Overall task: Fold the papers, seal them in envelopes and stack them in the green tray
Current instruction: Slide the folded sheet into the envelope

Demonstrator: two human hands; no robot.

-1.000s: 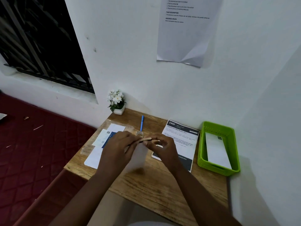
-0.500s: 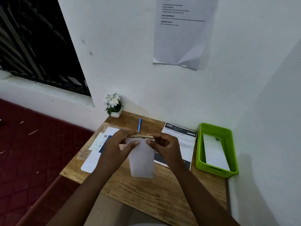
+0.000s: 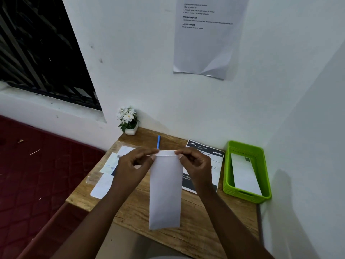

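Right now both hands pinch the top end of a white envelope [image 3: 165,191], held upright just above the desk [image 3: 134,212], w/ its flap [image 3: 166,152] folded over between them. Left hand [image 3: 133,165]: thumb & forefinger curled onto the flap's left corner; right hand [image 3: 194,164]: same on the right corner. Probably holding it up so the fold can be pressed along its edge, i.e. the sealing step.

Taking the envelope as landmark: green tray [image 3: 228,176] sits well to its right, against the wall, w/ one sealed envelope [image 3: 245,174] lying flat inside. Printed sheet [image 3: 214,165] lies just right & partly behind. Loose papers [image 3: 104,184] lie left, behind the left hand. Blue pen [image 3: 158,142] is beyond its top edge; flower pot [image 3: 128,120] further back-left.
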